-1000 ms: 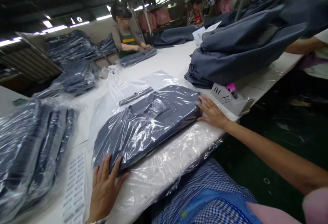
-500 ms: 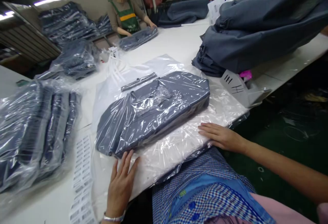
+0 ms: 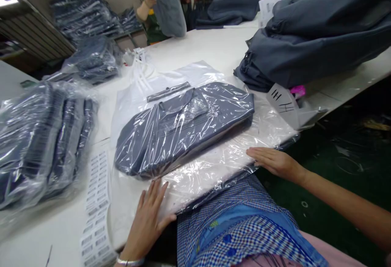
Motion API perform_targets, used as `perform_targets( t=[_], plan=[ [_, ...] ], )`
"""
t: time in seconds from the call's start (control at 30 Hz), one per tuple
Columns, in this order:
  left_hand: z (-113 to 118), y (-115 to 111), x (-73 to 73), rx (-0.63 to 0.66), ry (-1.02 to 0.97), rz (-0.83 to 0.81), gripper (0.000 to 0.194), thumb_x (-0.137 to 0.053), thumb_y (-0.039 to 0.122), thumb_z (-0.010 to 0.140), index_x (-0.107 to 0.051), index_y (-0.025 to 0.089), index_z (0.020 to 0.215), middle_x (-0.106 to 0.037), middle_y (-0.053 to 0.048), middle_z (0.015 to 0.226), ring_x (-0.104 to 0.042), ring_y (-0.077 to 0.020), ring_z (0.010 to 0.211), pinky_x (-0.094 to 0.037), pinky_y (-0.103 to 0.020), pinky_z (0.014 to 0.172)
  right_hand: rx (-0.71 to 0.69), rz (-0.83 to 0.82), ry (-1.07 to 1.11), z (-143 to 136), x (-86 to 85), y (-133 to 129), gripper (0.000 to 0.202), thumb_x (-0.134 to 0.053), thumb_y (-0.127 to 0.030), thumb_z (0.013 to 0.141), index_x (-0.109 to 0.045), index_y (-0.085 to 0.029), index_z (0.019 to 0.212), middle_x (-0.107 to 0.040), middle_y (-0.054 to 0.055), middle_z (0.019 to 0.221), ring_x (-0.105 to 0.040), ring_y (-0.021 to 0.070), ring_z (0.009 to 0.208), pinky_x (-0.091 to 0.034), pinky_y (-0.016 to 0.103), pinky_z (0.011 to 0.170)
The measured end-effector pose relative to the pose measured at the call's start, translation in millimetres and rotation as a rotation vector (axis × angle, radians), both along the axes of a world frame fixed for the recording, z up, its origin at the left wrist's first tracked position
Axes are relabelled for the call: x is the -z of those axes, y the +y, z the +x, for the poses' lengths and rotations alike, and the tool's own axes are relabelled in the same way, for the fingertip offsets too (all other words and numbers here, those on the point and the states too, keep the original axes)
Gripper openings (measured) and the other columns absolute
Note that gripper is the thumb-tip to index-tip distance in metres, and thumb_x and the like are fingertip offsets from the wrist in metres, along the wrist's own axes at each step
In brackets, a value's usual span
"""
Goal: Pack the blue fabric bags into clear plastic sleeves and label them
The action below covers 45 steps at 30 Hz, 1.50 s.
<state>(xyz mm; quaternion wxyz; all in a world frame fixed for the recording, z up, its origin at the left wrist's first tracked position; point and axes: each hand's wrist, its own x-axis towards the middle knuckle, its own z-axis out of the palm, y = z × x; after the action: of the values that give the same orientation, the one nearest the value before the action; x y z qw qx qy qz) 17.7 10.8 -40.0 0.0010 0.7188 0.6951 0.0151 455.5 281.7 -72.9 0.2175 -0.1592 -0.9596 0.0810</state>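
Note:
A dark blue folded bag lies inside a clear plastic sleeve on the white table, tilted slightly up to the right. My left hand rests flat with fingers spread on the plastic at the bag's lower left edge, its thumb near the table's front edge. At the right front corner area, my right hand lies on the plastic, fingers extended and near one another. Neither hand holds anything. Just above the bag, a dark strip shows under the plastic.
Wrapped bags stand at the left beside a barcode label sheet. Unwrapped dark blue bags are heaped at the right, near a marked white card. Across the table a person holds up a bag.
My left thumb has spread outward, and my right hand has shifted slightly right. The bag's near edge looks flatter. The person opposite has lifted a bag off the table.

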Motion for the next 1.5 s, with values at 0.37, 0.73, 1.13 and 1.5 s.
perform_targets(
  t=[0.37,0.73,1.13,1.5],
  plan=[
    [24,-18,15.2,-0.061,0.077,0.05,0.069,-0.048,0.038,0.094,-0.016,0.024,0.154,-0.025,-0.013,0.16,-0.017,-0.0298,0.148,-0.027,-0.056,0.116,0.02,-0.084,0.03,6,3.6,10,0.052,-0.048,-0.009,0.094,-0.048,-0.029,0.142,-0.057,0.003,0.138,-0.055,0.0207,0.125,-0.048,0.039,0.107],
    [-2,-15,12.7,0.03,0.062,0.119,0.061,-0.042,0.023,0.095,-0.023,0.03,0.152,-0.042,-0.007,0.152,-0.039,-0.0246,0.14,-0.043,-0.048,0.108,0.02,0.063,-0.003,-18,-14.3,7,0.053,-0.051,-0.014,0.093,-0.044,-0.024,0.145,-0.057,0.007,0.138,-0.055,0.0229,0.125,-0.041,0.048,0.111],
    [49,43,-71.3,0.039,0.059,0.508,0.057,-0.057,0.025,0.089,-0.04,0.027,0.144,-0.062,-0.005,0.133,-0.06,-0.0237,0.12,-0.053,-0.041,0.097,-0.137,0.154,0.089,-52,-9.1,-2,0.046,-0.046,-0.008,0.093,-0.053,-0.021,0.137,-0.063,0.006,0.13,-0.054,0.0209,0.126,-0.041,0.046,0.111],
    [31,100,-7.9,0.054,-0.002,0.132,0.057,-0.044,0.04,0.096,-0.031,0.021,0.149,-0.04,-0.01,0.153,-0.035,-0.0262,0.142,-0.039,-0.05,0.112,-0.124,0.2,0.081,-39,-29.0,8,0.04,-0.05,-0.008,0.093,-0.059,-0.023,0.129,-0.065,0.006,0.128,-0.047,0.0229,0.133,-0.034,0.05,0.115]
  ],
)
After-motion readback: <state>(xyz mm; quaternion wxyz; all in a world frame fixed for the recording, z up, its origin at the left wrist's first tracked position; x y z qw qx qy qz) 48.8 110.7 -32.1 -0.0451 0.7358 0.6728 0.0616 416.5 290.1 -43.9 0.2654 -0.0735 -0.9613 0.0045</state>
